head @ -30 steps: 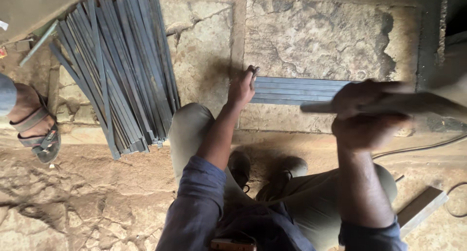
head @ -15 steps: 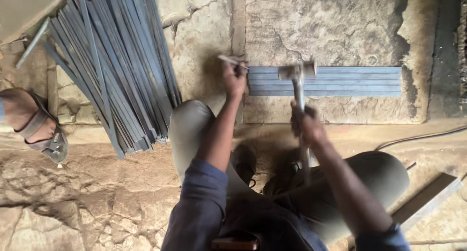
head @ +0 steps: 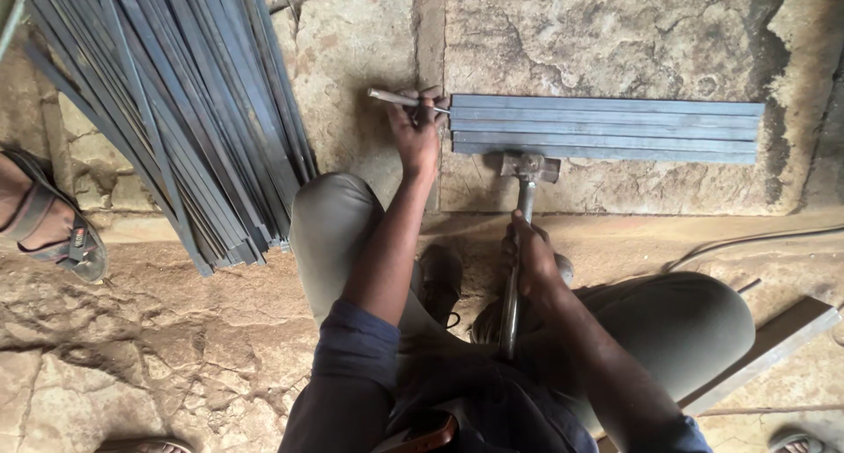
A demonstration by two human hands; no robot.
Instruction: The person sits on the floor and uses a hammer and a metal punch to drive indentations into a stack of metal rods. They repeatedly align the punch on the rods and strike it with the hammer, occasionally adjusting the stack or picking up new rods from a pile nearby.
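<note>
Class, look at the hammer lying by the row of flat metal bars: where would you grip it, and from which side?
Grip the hammer on its long shaft, from the near side. The head sits against the bars; the shaft points back toward the person, whose right hand wraps it mid-length.

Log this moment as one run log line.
left hand: holds punch at flat bars end | right hand: grips hammer, head on floor beside bars

A cracked stone floor [head: 615, 31] carried everything. At the far left a loose heap of long grey metal strips [head: 176, 110] lay fanned on it. To the right, a few shorter strips [head: 615, 128] lay side by side, flat on a slab.
</note>
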